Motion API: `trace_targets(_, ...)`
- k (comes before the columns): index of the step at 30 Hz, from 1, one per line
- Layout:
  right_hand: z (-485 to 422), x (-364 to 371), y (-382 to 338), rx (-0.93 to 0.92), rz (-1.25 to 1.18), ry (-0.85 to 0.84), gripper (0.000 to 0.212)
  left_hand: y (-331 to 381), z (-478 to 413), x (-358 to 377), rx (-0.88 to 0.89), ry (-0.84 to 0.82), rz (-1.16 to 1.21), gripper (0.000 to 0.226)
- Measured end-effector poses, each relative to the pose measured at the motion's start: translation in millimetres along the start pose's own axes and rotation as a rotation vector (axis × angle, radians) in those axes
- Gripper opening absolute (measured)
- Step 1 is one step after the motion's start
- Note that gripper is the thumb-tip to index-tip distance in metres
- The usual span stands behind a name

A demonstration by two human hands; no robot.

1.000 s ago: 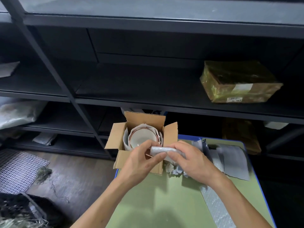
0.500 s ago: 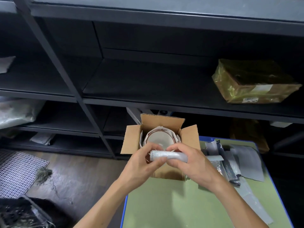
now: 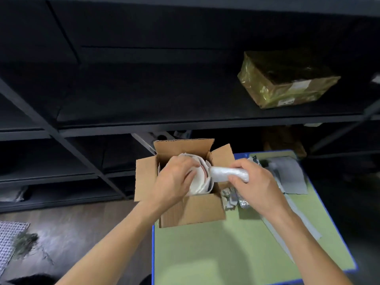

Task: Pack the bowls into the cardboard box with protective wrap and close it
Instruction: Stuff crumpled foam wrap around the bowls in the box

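Gripping the bubble-wrap roll (image 3: 228, 174), right hand (image 3: 255, 188) hovers at the cardboard box (image 3: 193, 210). Left hand (image 3: 174, 182) pinches the bowls (image 3: 200, 177) inside; parcel (image 3: 283, 83) label beyond unreadable.

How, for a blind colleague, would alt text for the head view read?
A person's left hand is inside an open brown cardboard box of paper-wrapped white bowls; the right hand grips a roll of clear bubble wrap at its right edge. The box stands on a green table.

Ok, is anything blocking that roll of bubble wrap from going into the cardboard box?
The box flaps stand open. Only the left hand is there, holding the bowls inside the cardboard box. The bubble wrap roll, gripped by the right hand, has its tip at the bowls' right edge.
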State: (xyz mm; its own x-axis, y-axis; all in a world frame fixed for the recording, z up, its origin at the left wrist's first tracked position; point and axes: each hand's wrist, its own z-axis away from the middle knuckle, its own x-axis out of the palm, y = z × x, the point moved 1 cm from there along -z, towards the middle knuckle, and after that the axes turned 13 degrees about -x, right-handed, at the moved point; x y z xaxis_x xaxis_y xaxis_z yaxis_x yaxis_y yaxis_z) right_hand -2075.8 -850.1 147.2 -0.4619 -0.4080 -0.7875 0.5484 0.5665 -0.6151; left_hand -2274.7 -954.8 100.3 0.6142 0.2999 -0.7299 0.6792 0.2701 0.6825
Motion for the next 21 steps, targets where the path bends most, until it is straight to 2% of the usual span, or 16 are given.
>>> trace_targets(2,-7.8,0.5,2.6,-0.017,0.117,0.037,0.022,-2.3,-25.7,6.3,0.100,-0.057,-0.147,0.028)
trace_targets(5,-19.7,5.8,0.8,-0.086,0.228,0.071,0.027,-5.0,-52.7,24.7,0.134,-0.188,-0.318,0.040)
trace_targets(8,-29.0,10.3,1.2,-0.142,0.292,0.079,0.027,-5.8,-62.1,37.2,0.119,-0.252,-0.409,0.039)
trace_targets(17,-45.8,16.0,5.2,-0.187,0.352,0.023,0.029,-23.5,-64.0,43.0,0.187,-0.217,-0.450,0.026)
trace_targets(21,-58.4,23.9,3.2,-0.238,0.404,-0.017,0.026,-29.9,-63.8,45.3,0.158,-0.177,-0.397,0.026)
